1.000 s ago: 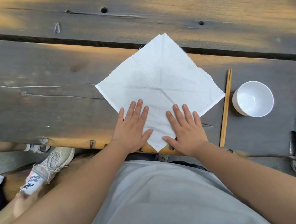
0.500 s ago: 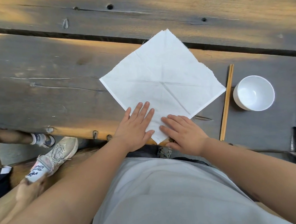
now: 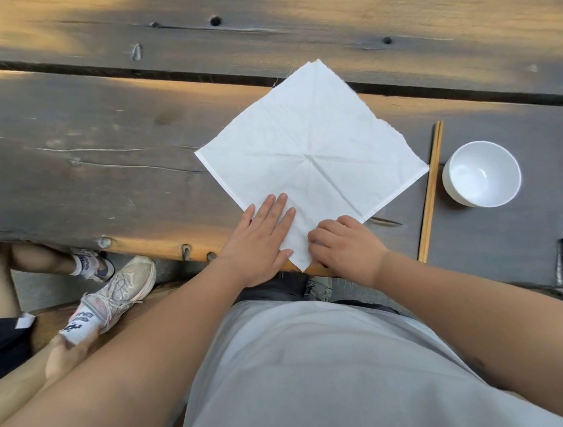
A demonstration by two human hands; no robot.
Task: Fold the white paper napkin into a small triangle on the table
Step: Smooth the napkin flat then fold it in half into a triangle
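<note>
One white napkin (image 3: 309, 155), thin creased paper, lies open as a diamond on the rough grey wood desk (image 3: 78, 157). The left hand (image 3: 262, 239) presses flat with fingers spread; the right hand (image 3: 345, 245) curls its fingers at the near corner. Beside are wooden chopsticks (image 3: 431, 192) and a round white bowl (image 3: 481, 173). Sock writing unreadable.

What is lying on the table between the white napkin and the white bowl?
In the head view, a pair of wooden chopsticks lies between the napkin and the bowl, on the table.
</note>
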